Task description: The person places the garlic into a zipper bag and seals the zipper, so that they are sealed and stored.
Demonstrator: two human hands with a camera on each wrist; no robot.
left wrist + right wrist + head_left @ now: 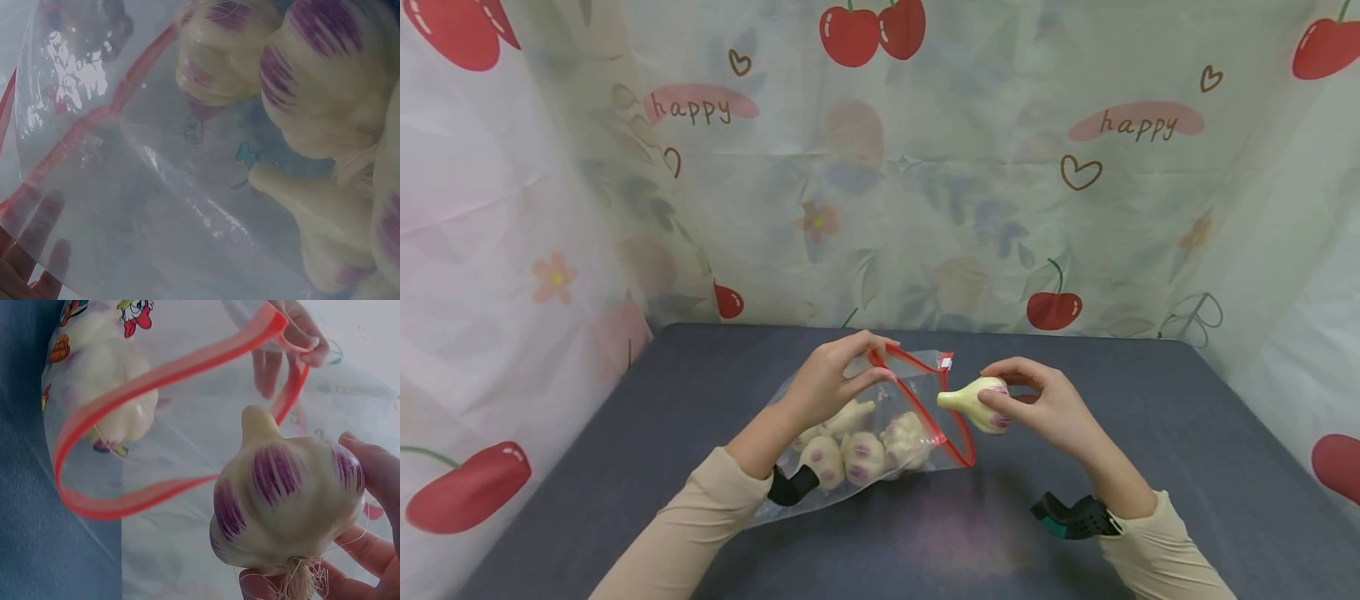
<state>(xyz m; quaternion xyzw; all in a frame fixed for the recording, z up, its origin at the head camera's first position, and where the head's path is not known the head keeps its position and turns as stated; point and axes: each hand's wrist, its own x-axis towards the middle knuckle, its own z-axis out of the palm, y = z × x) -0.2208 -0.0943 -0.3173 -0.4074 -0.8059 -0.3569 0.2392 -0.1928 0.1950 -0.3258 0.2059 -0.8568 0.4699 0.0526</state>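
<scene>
A clear zip bag [880, 400] with a red-edged mouth lies on the table, its opening turned to the right. My left hand [831, 375] pinches the upper rim of that mouth and holds it up. Inside the bag rest several garlic bulbs [862, 457], white with purple patches; they fill much of the left wrist view. My right hand [1045, 400] grips one more garlic bulb [987, 404] by its sides, just outside the mouth, its stem pointing left toward the opening. In the right wrist view, this bulb [287, 494] shows its roots low, with the gaping red rim [162, 375] beyond it.
The dark table [1150, 417] has a patterned curtain [910, 208] behind it and at both sides. A white zip slider [946, 363] sits at the far corner of the bag's mouth. Each wrist wears a black strap [1078, 517].
</scene>
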